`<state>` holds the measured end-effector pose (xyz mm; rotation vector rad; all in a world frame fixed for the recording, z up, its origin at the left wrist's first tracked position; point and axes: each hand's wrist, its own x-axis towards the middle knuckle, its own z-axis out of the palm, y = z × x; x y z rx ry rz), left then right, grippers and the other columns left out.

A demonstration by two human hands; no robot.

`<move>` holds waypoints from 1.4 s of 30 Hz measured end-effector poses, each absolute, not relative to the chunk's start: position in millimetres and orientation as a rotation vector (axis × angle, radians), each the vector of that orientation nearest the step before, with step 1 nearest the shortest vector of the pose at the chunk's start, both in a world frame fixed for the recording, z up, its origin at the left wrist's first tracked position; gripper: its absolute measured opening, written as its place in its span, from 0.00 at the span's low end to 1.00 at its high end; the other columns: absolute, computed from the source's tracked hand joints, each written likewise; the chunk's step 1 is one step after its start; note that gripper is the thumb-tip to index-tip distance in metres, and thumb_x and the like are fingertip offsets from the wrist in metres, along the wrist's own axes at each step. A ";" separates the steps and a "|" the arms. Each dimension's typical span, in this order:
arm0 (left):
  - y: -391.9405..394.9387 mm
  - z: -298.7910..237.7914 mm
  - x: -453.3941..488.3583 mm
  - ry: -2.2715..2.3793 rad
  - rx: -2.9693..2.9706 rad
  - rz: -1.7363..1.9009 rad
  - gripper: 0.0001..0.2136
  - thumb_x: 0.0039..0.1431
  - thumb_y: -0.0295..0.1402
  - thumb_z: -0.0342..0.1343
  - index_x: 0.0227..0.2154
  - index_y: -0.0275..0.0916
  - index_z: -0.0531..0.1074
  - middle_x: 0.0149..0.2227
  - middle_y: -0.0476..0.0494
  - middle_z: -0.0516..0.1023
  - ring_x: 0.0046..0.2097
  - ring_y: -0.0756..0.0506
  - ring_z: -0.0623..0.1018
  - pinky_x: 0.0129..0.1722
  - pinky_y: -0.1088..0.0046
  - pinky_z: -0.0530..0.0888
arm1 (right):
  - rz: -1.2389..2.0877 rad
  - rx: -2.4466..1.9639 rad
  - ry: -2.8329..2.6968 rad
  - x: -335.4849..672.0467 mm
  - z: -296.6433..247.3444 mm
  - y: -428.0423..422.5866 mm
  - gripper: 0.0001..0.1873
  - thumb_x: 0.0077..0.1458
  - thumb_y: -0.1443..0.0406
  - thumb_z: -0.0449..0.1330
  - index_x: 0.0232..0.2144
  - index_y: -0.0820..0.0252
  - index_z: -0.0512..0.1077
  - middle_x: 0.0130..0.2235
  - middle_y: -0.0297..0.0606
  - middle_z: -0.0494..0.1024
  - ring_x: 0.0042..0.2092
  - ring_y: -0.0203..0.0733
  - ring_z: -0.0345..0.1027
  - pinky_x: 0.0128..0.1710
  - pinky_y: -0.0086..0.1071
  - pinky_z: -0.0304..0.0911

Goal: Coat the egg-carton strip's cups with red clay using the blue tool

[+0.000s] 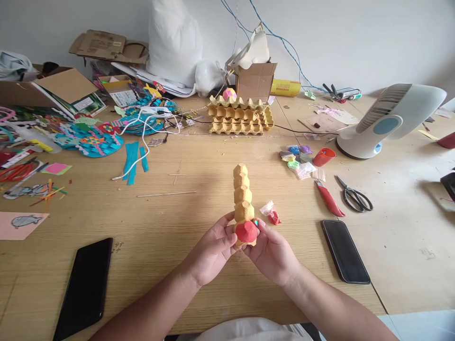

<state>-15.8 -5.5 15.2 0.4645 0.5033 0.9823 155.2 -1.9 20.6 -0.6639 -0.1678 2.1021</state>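
Between my two hands is a strip of yellow egg carton (243,194), its row of cups pointing away from me. Red clay (246,231) covers the cup nearest me, drawn up to a small peak. My left hand (213,246) grips the near end from the left, thumb against the red cup. From the right, my right hand (273,251) closes on the same end, fingers partly hidden beneath it. A small blue spot shows at my right thumb tip. Just beyond that hand lies a clear bag with red clay (273,216).
Black phones lie at left (85,289) and right (345,251). Scissors (357,195) and a red-handled cutter (330,199) rest near bagged clay (298,156) and a red cup (324,157). A white fan (387,118), more egg cartons (240,116) and paper crafts (95,137) stand farther back.
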 end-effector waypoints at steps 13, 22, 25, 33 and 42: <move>-2.4 13.7 -15.1 0.592 0.432 1.083 0.24 0.60 0.29 0.65 0.59 0.44 0.72 0.46 0.44 0.80 0.38 0.52 0.75 0.41 0.76 0.73 | 2.022 -0.671 -0.362 155.8 27.5 -5.0 0.10 0.57 0.62 0.71 0.30 0.56 0.73 0.33 0.30 0.76 0.40 0.36 0.71 0.47 0.31 0.65; -9.2 17.5 -9.8 0.723 0.481 1.133 0.34 0.56 0.29 0.69 0.64 0.49 0.66 0.46 0.45 0.81 0.47 0.48 0.77 0.48 0.73 0.71 | 1.931 -0.741 -0.499 153.0 19.8 -6.6 0.11 0.55 0.59 0.73 0.30 0.55 0.75 0.32 0.30 0.72 0.38 0.36 0.65 0.45 0.32 0.62; -10.6 15.7 -9.3 0.780 0.456 1.174 0.33 0.57 0.31 0.69 0.64 0.49 0.64 0.45 0.45 0.82 0.46 0.48 0.78 0.46 0.71 0.72 | 1.905 -0.765 -0.575 152.9 19.7 -7.2 0.11 0.54 0.59 0.73 0.30 0.56 0.75 0.34 0.31 0.73 0.38 0.36 0.65 0.45 0.32 0.61; -10.8 13.7 -8.5 0.864 0.436 1.228 0.34 0.55 0.30 0.70 0.63 0.48 0.64 0.42 0.44 0.84 0.42 0.48 0.80 0.45 0.69 0.73 | 1.820 -0.843 -0.732 154.0 18.0 -7.6 0.12 0.55 0.57 0.72 0.31 0.55 0.76 0.32 0.32 0.73 0.37 0.38 0.65 0.44 0.34 0.60; -10.8 18.7 -8.4 0.682 0.407 1.209 0.28 0.59 0.38 0.68 0.61 0.47 0.68 0.50 0.42 0.81 0.46 0.48 0.78 0.47 0.73 0.73 | 1.609 -0.935 -0.920 157.2 20.8 -2.1 0.11 0.57 0.57 0.70 0.32 0.54 0.74 0.33 0.33 0.75 0.38 0.40 0.65 0.42 0.35 0.60</move>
